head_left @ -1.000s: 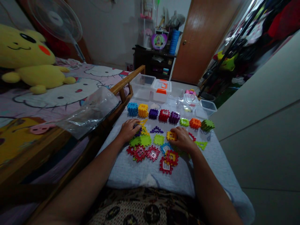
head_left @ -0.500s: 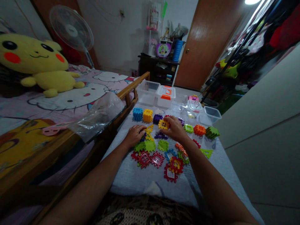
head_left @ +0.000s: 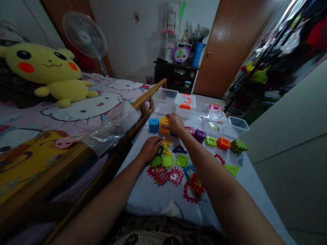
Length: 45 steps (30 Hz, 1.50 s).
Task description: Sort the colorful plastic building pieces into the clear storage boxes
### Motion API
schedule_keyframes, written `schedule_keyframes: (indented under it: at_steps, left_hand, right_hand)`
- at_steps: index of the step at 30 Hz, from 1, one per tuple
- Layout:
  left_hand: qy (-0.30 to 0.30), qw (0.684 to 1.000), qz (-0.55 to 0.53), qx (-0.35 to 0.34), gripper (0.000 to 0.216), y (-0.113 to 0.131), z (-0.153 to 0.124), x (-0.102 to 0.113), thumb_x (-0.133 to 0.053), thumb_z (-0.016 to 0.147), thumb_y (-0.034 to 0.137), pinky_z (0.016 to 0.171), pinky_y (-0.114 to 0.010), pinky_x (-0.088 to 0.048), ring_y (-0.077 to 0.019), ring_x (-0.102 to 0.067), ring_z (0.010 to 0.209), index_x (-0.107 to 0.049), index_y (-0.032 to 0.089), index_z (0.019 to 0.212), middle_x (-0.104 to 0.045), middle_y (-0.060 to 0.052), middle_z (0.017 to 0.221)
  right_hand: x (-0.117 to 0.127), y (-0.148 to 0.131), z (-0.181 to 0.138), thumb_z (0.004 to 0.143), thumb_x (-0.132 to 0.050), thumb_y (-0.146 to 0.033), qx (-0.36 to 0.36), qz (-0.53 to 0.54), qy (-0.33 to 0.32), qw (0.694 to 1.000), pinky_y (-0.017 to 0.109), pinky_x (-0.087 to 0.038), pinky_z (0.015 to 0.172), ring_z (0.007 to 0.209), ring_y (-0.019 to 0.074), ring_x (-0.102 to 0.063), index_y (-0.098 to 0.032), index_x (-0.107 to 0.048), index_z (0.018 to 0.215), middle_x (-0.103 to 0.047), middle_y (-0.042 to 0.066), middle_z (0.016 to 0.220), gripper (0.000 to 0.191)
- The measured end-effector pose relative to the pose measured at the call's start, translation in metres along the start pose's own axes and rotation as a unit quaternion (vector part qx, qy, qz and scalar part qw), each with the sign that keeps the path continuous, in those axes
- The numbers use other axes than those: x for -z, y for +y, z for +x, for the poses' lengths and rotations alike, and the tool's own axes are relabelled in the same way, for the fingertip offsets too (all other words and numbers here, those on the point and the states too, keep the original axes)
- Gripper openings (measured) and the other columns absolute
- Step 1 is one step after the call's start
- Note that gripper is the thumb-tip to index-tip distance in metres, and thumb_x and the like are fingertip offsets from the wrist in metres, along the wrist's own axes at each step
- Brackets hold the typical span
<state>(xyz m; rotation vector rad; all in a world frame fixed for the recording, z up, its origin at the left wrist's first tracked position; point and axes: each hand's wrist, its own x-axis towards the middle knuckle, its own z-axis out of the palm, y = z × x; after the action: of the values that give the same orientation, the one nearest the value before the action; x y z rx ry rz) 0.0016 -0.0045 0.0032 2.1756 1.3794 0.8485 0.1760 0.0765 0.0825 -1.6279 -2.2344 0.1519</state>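
Note:
My right hand (head_left: 175,123) is at the stack of yellow square building tiles (head_left: 164,126), its fingers closed around the top of it. The single yellow tile seen in the hand before cannot be told apart from the stack. My left hand (head_left: 151,148) rests on the table with fingers stretched out, at the edge of yellow triangular pieces (head_left: 167,146). Below it lie flat lime green tiles (head_left: 168,160) and red window tiles (head_left: 176,176). A dark purple triangular piece (head_left: 179,149) lies between the two arms.
Left of the yellow stack stands a blue stack (head_left: 154,125). Purple (head_left: 200,135), orange (head_left: 223,143) and green (head_left: 239,146) stacks continue rightward. Clear plastic boxes (head_left: 165,103) line the far end. A wooden bed rail (head_left: 127,117) borders the left side.
My right hand has moved left, carrying a yellow window tile from the middle of the row to the yellow stack. My left hand has stayed nearly in place. The view has shifted slightly.

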Motion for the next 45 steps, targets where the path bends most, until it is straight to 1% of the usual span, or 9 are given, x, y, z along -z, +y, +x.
schedule_keyframes:
  at_steps: [6,10,12,15,18,26,34,41,45]
  left_hand:
    - [0.008,0.999,0.029,0.018,0.033,0.001,0.000,0.003,-0.044,0.088,0.025,0.103,-0.043,-0.042,-0.0250,-0.061,0.110,-0.070,0.018,0.107,-0.072,-0.008,0.111]
    - [0.018,0.997,0.061,0.036,0.029,0.003,-0.002,0.004,-0.048,0.088,0.027,0.102,-0.046,-0.041,-0.0270,-0.060,0.109,-0.070,0.021,0.105,-0.073,-0.006,0.111]
    - [0.021,0.996,0.075,0.038,0.027,0.004,-0.004,0.004,-0.050,0.087,0.028,0.100,-0.046,-0.042,-0.0273,-0.059,0.108,-0.070,0.022,0.104,-0.073,-0.006,0.111]
    - [0.006,0.996,0.085,0.026,0.024,0.006,-0.005,0.003,-0.052,0.086,0.029,0.097,-0.045,-0.043,-0.0271,-0.060,0.105,-0.069,0.022,0.102,-0.072,-0.006,0.108]
    - [-0.009,0.997,0.075,0.012,0.023,0.009,-0.006,0.002,-0.053,0.085,0.028,0.096,-0.044,-0.044,-0.0269,-0.060,0.103,-0.069,0.022,0.100,-0.072,-0.006,0.107]
    - [-0.045,0.999,0.011,-0.025,0.025,0.015,-0.006,0.004,-0.052,0.081,0.021,0.097,-0.041,-0.047,-0.0242,-0.061,0.103,-0.069,0.022,0.099,-0.072,-0.005,0.105]
    - [-0.040,0.999,-0.003,-0.012,0.022,0.016,-0.005,0.004,-0.053,0.083,0.027,0.097,-0.042,-0.047,-0.0246,-0.061,0.103,-0.069,0.023,0.098,-0.072,-0.005,0.102]
    - [-0.030,0.999,0.025,-0.012,0.022,0.013,-0.004,0.003,-0.055,0.084,0.031,0.098,-0.043,-0.045,-0.0257,-0.060,0.104,-0.069,0.022,0.097,-0.072,-0.006,0.101]
    - [-0.036,0.999,0.033,-0.022,0.021,0.012,-0.004,0.002,-0.054,0.085,0.032,0.098,-0.043,-0.045,-0.0257,-0.060,0.102,-0.069,0.022,0.096,-0.072,-0.006,0.100]
  right_hand:
    - [-0.002,-0.007,-0.003,0.083,-0.068,-0.046,-0.002,-0.028,-0.026,0.999,0.047,-0.039,0.096,0.114,0.0336,-0.053,-0.017,-0.059,0.125,-0.058,0.016,0.124,0.052]
    - [0.007,-0.005,-0.018,0.080,-0.071,-0.045,0.020,-0.004,0.030,0.999,0.044,-0.040,0.095,0.114,0.0326,-0.052,-0.015,-0.056,0.131,-0.056,0.016,0.126,0.060]
    - [0.012,-0.003,-0.032,0.084,-0.067,-0.040,0.050,0.017,0.038,0.998,0.039,-0.041,0.094,0.110,0.0285,-0.054,-0.014,-0.059,0.126,-0.059,0.014,0.119,0.050]
    - [0.014,-0.002,-0.062,0.088,-0.061,-0.027,0.100,0.038,-0.040,0.993,0.031,-0.042,0.087,0.095,0.0212,-0.059,-0.015,-0.066,0.109,-0.066,0.009,0.101,0.025]
    - [0.007,-0.002,-0.094,0.085,-0.061,-0.020,0.109,0.033,-0.110,0.987,0.028,-0.042,0.080,0.089,0.0192,-0.061,-0.016,-0.068,0.105,-0.068,0.008,0.097,0.021]
    - [-0.014,0.000,-0.129,0.084,-0.064,-0.025,0.062,0.048,-0.110,0.991,0.028,-0.042,0.080,0.088,0.0187,-0.062,-0.015,-0.065,0.107,-0.070,0.008,0.095,0.024]
    - [0.011,0.019,-0.136,0.083,-0.056,-0.018,0.018,0.079,-0.099,0.992,0.026,-0.040,0.067,0.073,0.0160,-0.062,-0.017,-0.069,0.089,-0.071,0.005,0.082,0.015]
    - [0.034,0.046,-0.150,0.088,-0.050,-0.019,-0.072,0.157,-0.098,0.980,0.024,-0.041,0.060,0.064,0.0139,-0.061,-0.016,-0.065,0.109,-0.071,0.002,0.076,0.026]
    - [0.036,0.062,-0.161,0.088,-0.048,-0.014,-0.097,0.099,-0.093,0.986,0.026,-0.042,0.067,0.071,0.0160,-0.063,-0.015,-0.064,0.113,-0.072,0.004,0.082,0.030]
